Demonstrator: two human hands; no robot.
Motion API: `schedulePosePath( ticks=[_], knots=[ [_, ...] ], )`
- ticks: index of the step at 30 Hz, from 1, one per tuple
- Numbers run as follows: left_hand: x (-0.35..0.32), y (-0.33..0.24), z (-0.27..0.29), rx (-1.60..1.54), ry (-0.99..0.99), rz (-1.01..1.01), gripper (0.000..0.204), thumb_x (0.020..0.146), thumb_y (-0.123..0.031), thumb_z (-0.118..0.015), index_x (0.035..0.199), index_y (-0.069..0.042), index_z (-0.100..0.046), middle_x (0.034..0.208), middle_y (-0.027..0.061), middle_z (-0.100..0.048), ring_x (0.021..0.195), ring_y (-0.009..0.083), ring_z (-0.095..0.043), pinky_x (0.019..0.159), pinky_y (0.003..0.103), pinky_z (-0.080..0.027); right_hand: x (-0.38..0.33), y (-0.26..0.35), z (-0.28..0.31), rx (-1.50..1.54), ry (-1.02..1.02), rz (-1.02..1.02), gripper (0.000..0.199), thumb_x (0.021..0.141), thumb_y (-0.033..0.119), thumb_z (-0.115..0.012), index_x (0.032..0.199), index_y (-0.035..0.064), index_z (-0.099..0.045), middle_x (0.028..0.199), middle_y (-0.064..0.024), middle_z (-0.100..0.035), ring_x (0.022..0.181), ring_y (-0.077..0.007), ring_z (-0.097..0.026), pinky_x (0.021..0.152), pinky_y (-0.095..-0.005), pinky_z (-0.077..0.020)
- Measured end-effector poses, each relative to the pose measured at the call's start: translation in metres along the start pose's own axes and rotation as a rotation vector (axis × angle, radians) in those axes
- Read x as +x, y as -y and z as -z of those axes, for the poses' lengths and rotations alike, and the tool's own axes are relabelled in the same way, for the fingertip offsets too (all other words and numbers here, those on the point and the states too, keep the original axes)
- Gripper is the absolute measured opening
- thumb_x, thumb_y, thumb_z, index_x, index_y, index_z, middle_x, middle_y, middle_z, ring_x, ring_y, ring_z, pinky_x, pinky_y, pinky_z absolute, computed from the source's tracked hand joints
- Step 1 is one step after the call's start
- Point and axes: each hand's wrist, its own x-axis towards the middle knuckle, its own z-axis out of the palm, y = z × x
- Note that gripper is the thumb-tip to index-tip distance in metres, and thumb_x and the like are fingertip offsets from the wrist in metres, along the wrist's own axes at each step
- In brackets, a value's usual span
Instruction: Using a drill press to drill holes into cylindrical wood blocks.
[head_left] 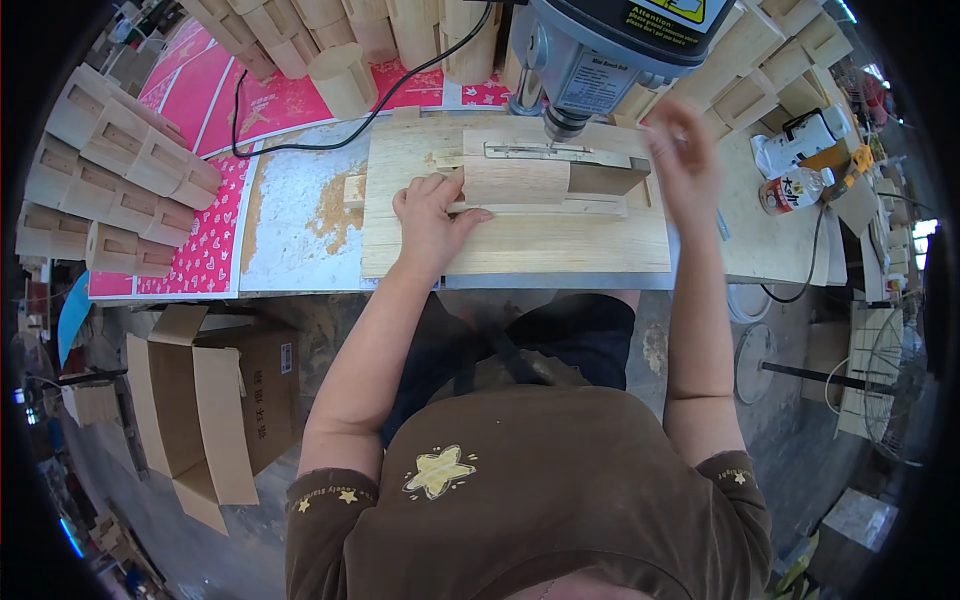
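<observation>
A pale wooden block (517, 182) with a rounded face lies in a wooden jig (600, 207) on a flat board (560, 245). My left hand (432, 212) grips the block's left end, fingers over its back edge and thumb along the front. Right above the jig is the chuck (565, 122) of a bench drill press (590, 70); whether its bit touches the wood I cannot tell. My right hand (683, 150) is raised beside the jig's right end, curled and smeared by motion. Whether it holds anything cannot be made out.
Wooden pieces with cut recesses are stacked at the left (150, 150) and behind the drill. A black cable (300, 150) crosses the table. Sawdust (340, 205) lies left of the board. At the right stands a drink bottle (795, 190). An open cardboard box (215, 400) sits below left.
</observation>
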Motion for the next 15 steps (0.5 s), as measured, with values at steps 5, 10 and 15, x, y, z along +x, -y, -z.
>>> schedulePosePath(
  ticks=[5, 10, 15],
  knots=[
    [0.003, -0.005, -0.002, 0.052, -0.045, -0.086, 0.056, 0.06, -0.031, -0.078, 0.11, -0.012, -0.063, 0.078, -0.0011, -0.054, 0.084, 0.0205, -0.049, 0.081, 0.037, -0.028, 0.102, 0.063, 0.017, -0.02, -0.227, 0.279, 0.026, 0.089, 0.018, -0.059, 0.11, 0.0017, -0.058, 0.092, -0.0035, -0.059, 0.084, -0.0097, -0.056, 0.077, -0.0244, -0.0452],
    [0.0, 0.001, -0.001, 0.077, -0.068, -0.1, 0.055, 0.06, -0.032, -0.078, 0.11, -0.013, -0.063, 0.076, -0.0014, -0.053, 0.082, 0.0199, -0.049, 0.078, 0.036, -0.029, 0.127, 0.089, -0.004, -0.137, 0.028, 0.032, 0.029, 0.093, 0.022, -0.047, 0.093, -0.0028, -0.061, 0.074, -0.0018, -0.057, 0.067, -0.0103, -0.051, 0.063, -0.0237, -0.0411],
    [0.001, -0.002, -0.003, 0.072, -0.052, -0.109, 0.055, 0.06, -0.033, -0.078, 0.109, -0.013, -0.063, 0.075, -0.0014, -0.052, 0.08, 0.0195, -0.049, 0.077, 0.036, -0.03, 0.081, 0.105, 0.026, -0.412, -0.045, 0.212, 0.025, 0.093, 0.019, -0.051, 0.094, -0.0026, -0.062, 0.074, -0.0018, -0.056, 0.069, -0.0082, -0.051, 0.063, -0.0221, -0.0405]
  ],
)
